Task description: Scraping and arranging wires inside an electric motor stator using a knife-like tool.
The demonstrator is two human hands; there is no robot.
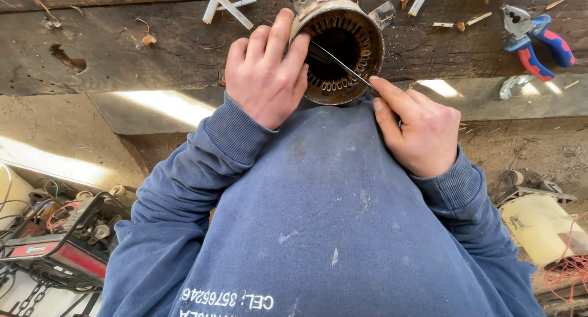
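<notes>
Left hand (264,78) grips the motor stator (339,47) at the worktop (122,41) near edge; right hand (419,130) fingers pinch a thin strip (340,63) entering its bore.

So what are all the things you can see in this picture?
motor stator: one, rusty brown metal ring with slots inside, on the wooden bench, top middle.
thin rod: one, dark metal, reaching into the stator.
pliers: one pair, red and blue handles, bench top right.
white strips: a few, scattered on the bench at top.
wooden bench: one, dark and worn, across the top.
red box: one, with cables, bottom left.
cream casing: one, with orange wire, bottom right.
blue sweatshirt: one, centre.
left hand: steadying the stator rim.
right hand: pinching the rod.
</notes>
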